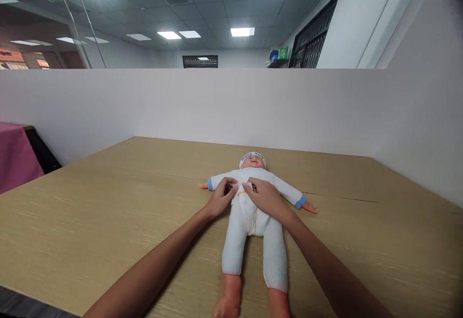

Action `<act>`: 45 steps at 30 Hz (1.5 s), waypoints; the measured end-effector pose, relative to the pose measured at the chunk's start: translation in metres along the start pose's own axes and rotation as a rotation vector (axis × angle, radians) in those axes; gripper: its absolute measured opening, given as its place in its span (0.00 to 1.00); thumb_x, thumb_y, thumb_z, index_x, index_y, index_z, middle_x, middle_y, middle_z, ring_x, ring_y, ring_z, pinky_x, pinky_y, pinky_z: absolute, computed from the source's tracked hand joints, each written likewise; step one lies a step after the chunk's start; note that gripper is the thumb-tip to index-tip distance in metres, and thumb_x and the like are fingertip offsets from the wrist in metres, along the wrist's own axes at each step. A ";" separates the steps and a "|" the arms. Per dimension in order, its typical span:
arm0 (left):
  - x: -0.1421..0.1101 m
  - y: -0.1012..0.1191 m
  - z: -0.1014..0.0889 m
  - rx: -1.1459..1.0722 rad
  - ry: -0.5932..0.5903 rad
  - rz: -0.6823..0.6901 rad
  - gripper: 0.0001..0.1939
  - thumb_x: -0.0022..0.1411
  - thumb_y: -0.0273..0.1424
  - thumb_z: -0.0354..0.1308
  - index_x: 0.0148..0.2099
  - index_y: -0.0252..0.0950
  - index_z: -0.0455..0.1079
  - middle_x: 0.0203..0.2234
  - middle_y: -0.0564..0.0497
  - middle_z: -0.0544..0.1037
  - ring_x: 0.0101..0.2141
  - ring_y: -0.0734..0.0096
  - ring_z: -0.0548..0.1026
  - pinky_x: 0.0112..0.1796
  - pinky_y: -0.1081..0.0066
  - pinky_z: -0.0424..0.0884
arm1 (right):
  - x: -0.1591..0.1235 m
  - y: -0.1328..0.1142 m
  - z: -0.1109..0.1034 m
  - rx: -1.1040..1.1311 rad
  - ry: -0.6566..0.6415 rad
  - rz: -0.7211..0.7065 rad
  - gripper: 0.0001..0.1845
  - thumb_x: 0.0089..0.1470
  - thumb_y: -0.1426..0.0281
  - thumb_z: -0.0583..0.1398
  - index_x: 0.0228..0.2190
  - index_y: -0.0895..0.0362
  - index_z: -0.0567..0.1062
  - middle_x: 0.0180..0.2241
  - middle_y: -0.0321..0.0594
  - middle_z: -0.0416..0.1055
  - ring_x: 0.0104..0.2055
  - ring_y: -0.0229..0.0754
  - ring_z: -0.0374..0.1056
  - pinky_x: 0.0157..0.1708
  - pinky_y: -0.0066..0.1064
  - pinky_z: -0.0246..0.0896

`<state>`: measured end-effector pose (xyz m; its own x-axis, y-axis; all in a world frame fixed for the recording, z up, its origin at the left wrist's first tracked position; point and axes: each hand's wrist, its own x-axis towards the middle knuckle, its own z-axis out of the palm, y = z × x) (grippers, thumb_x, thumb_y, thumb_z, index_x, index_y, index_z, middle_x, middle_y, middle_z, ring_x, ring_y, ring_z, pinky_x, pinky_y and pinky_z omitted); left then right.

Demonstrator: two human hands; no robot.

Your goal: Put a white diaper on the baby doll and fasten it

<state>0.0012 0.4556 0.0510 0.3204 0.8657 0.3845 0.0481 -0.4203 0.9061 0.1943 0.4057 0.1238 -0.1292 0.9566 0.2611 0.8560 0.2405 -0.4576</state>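
A baby doll [235, 245] in a white outfit with blue cuffs lies on its back, head away from me, arms spread and bare feet towards me. Around its hips is a white diaper [248, 217] with thin yellowish lines down the front. My left hand [221, 198] is at the waist on the left, thumb and fingers closed on the diaper's upper edge. Opposite it, my right hand [265, 195] pinches the waistband near the middle, its fingers partly hiding the edge. The doll wears a white headband [252, 154] with blue lettering.
The doll rests on a broad tan table [144, 197] with a seam running across it. A low white partition [217, 106] stands behind the table, and a white wall [427, 115] rises on the right. Pink cloth [18, 156] covers something at the far left.
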 end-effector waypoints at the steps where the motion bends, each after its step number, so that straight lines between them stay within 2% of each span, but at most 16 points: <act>1: 0.000 -0.003 0.000 -0.009 -0.005 0.000 0.24 0.70 0.53 0.62 0.52 0.36 0.71 0.39 0.51 0.73 0.37 0.68 0.69 0.39 0.69 0.66 | 0.000 0.000 0.000 -0.001 0.008 0.002 0.20 0.73 0.63 0.54 0.28 0.55 0.65 0.27 0.34 0.67 0.29 0.38 0.56 0.31 0.32 0.39; 4: 0.003 -0.008 0.001 -0.023 0.012 -0.005 0.22 0.70 0.52 0.63 0.48 0.36 0.71 0.35 0.53 0.71 0.34 0.69 0.67 0.38 0.69 0.65 | 0.000 0.000 0.002 -0.004 0.045 0.022 0.19 0.71 0.64 0.56 0.27 0.55 0.63 0.27 0.34 0.67 0.29 0.38 0.55 0.31 0.32 0.39; 7: 0.005 -0.009 0.003 -0.003 0.043 -0.003 0.20 0.71 0.49 0.62 0.47 0.36 0.72 0.35 0.52 0.73 0.35 0.68 0.68 0.39 0.68 0.66 | -0.003 -0.001 0.006 0.011 0.095 0.057 0.12 0.70 0.67 0.58 0.33 0.54 0.63 0.28 0.34 0.68 0.30 0.39 0.60 0.31 0.31 0.41; 10: 0.005 -0.010 0.005 0.040 0.108 -0.010 0.15 0.71 0.43 0.61 0.47 0.36 0.73 0.39 0.49 0.76 0.40 0.65 0.73 0.44 0.66 0.69 | -0.005 -0.001 0.011 0.060 0.189 0.073 0.07 0.70 0.70 0.57 0.40 0.53 0.61 0.32 0.35 0.70 0.32 0.41 0.66 0.30 0.30 0.43; 13: 0.003 -0.006 0.008 0.100 0.236 -0.038 0.09 0.69 0.33 0.58 0.49 0.36 0.72 0.45 0.45 0.78 0.46 0.61 0.76 0.50 0.62 0.70 | -0.008 -0.005 0.011 0.075 0.293 0.078 0.07 0.71 0.69 0.56 0.40 0.53 0.60 0.33 0.37 0.71 0.31 0.43 0.67 0.30 0.30 0.42; 15: 0.001 0.006 0.012 0.130 0.316 -0.059 0.10 0.68 0.29 0.57 0.51 0.37 0.72 0.49 0.43 0.78 0.47 0.60 0.76 0.50 0.61 0.71 | -0.013 -0.013 0.006 0.091 0.359 0.058 0.10 0.71 0.64 0.57 0.39 0.52 0.59 0.33 0.37 0.70 0.30 0.43 0.66 0.30 0.31 0.42; 18: -0.009 0.044 0.020 0.164 0.359 -0.057 0.09 0.70 0.31 0.56 0.51 0.38 0.71 0.49 0.45 0.79 0.42 0.63 0.77 0.45 0.62 0.71 | -0.032 -0.034 -0.007 0.198 0.439 -0.002 0.16 0.70 0.56 0.59 0.37 0.52 0.60 0.29 0.33 0.68 0.29 0.42 0.66 0.30 0.30 0.46; 21: -0.035 0.091 0.029 0.264 0.279 0.011 0.09 0.75 0.37 0.53 0.46 0.39 0.72 0.44 0.48 0.80 0.41 0.61 0.76 0.43 0.62 0.69 | -0.066 -0.052 -0.019 0.317 0.382 -0.028 0.15 0.70 0.54 0.59 0.38 0.52 0.65 0.28 0.32 0.69 0.28 0.41 0.67 0.32 0.30 0.54; 24: -0.070 0.118 0.034 0.419 0.100 0.026 0.13 0.77 0.40 0.51 0.42 0.40 0.70 0.40 0.48 0.79 0.41 0.57 0.74 0.42 0.61 0.66 | -0.107 -0.052 -0.020 0.373 0.196 -0.035 0.15 0.72 0.56 0.56 0.37 0.53 0.70 0.33 0.37 0.76 0.33 0.42 0.71 0.35 0.31 0.59; 27: -0.097 0.114 0.033 0.491 -0.165 0.013 0.14 0.78 0.39 0.50 0.40 0.41 0.70 0.37 0.47 0.78 0.41 0.55 0.73 0.42 0.60 0.64 | -0.136 -0.031 -0.012 0.396 0.008 -0.077 0.14 0.73 0.59 0.54 0.38 0.53 0.73 0.38 0.40 0.78 0.38 0.42 0.73 0.40 0.32 0.63; 29: -0.106 0.103 0.030 0.502 -0.269 0.036 0.14 0.78 0.40 0.51 0.42 0.40 0.72 0.37 0.47 0.79 0.43 0.54 0.72 0.45 0.60 0.64 | -0.144 -0.012 -0.005 0.404 -0.035 -0.098 0.12 0.72 0.62 0.55 0.39 0.54 0.73 0.40 0.39 0.78 0.39 0.42 0.73 0.41 0.32 0.65; 31: -0.107 0.092 0.026 0.496 -0.273 0.050 0.14 0.78 0.42 0.54 0.43 0.40 0.73 0.39 0.47 0.79 0.45 0.54 0.71 0.48 0.60 0.64 | -0.144 0.006 -0.001 0.396 -0.021 -0.089 0.10 0.71 0.63 0.55 0.39 0.54 0.73 0.39 0.39 0.77 0.38 0.41 0.73 0.40 0.32 0.65; 34: -0.100 0.085 0.021 0.474 -0.233 0.009 0.14 0.75 0.44 0.59 0.43 0.39 0.71 0.39 0.48 0.79 0.43 0.56 0.72 0.45 0.61 0.65 | -0.137 0.022 0.000 0.351 0.018 -0.039 0.11 0.71 0.63 0.56 0.39 0.54 0.73 0.35 0.37 0.76 0.33 0.40 0.72 0.36 0.31 0.63; 39: -0.088 0.082 0.024 0.556 -0.198 -0.072 0.18 0.70 0.48 0.63 0.40 0.40 0.66 0.34 0.50 0.77 0.35 0.59 0.72 0.36 0.64 0.61 | -0.126 0.026 0.002 0.262 0.055 0.019 0.11 0.70 0.62 0.58 0.38 0.55 0.74 0.28 0.34 0.72 0.28 0.40 0.67 0.32 0.31 0.57; 42: -0.084 0.078 0.028 0.628 -0.206 -0.035 0.19 0.72 0.48 0.61 0.37 0.41 0.63 0.31 0.51 0.74 0.32 0.61 0.69 0.34 0.65 0.58 | -0.126 0.025 0.009 0.139 0.070 -0.038 0.13 0.71 0.63 0.57 0.33 0.55 0.72 0.30 0.36 0.72 0.30 0.40 0.66 0.34 0.33 0.54; 45: -0.084 0.074 0.028 0.637 -0.209 -0.017 0.20 0.72 0.48 0.61 0.34 0.40 0.62 0.29 0.52 0.72 0.32 0.62 0.68 0.35 0.64 0.58 | -0.130 0.026 0.015 0.075 0.080 -0.087 0.13 0.72 0.64 0.56 0.34 0.55 0.73 0.36 0.38 0.71 0.31 0.39 0.66 0.34 0.33 0.54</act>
<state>0.0046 0.3443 0.0804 0.4883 0.8295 0.2711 0.5831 -0.5413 0.6058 0.2253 0.2902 0.0654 -0.1586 0.9162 0.3679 0.8032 0.3365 -0.4916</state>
